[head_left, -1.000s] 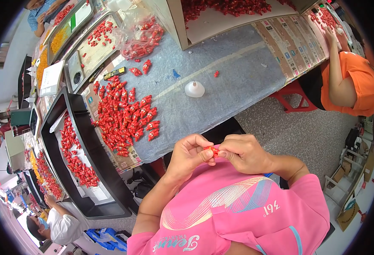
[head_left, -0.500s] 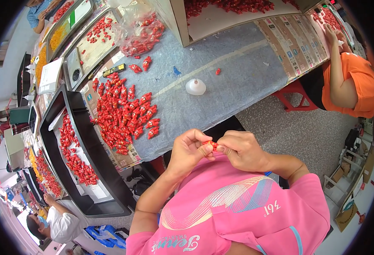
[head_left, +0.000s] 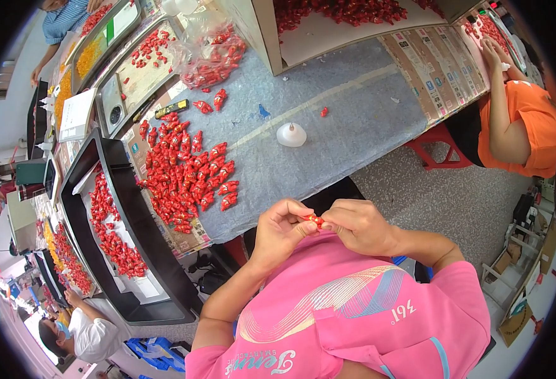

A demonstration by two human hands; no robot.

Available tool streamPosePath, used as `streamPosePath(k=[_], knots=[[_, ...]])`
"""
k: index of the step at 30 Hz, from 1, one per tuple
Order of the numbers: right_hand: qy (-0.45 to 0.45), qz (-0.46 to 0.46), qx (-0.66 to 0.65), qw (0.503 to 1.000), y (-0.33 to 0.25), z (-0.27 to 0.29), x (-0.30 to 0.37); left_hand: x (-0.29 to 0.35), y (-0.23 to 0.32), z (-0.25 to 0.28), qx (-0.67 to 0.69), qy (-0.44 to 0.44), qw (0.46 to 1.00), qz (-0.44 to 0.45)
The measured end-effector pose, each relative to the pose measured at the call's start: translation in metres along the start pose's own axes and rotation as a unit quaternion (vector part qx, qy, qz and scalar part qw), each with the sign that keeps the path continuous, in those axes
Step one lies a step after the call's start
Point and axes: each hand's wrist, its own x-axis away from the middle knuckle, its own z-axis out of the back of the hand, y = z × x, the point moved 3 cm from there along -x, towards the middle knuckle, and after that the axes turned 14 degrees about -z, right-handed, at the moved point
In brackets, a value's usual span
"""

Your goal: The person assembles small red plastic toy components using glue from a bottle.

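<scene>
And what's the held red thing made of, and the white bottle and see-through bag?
Red thing: maybe glossy plastic or resin by its bright surface; too small to be sure. White bottle: probably matte plastic, smooth and milky. Bag: shiny plastic film, crinkled and see-through.

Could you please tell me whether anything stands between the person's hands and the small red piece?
Nothing visible does: the left hand and right hand both hold the small red piece directly at the fingertips. The white domed container stands on the table beyond them, not in between.
</scene>
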Motion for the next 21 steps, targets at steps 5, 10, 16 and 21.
streamPosePath(k=[5,10,16,21], knots=[[0.003,0.021,0.003,1.000,-0.003,0.003,-0.003,0.001,0.005,-0.004,-0.007,0.006,0.999,-0.037],[0.065,0.040,-0.009,0.997,-0.007,0.004,-0.010,0.001,0.014,-0.003,-0.021,0.028,0.996,-0.076],[0.084,0.046,-0.011,0.995,-0.010,0.008,-0.016,0.001,0.020,-0.002,-0.058,0.026,0.991,-0.118],[0.097,0.038,-0.014,0.994,-0.009,0.005,-0.019,-0.003,0.034,0.001,-0.219,0.034,0.960,-0.168]])
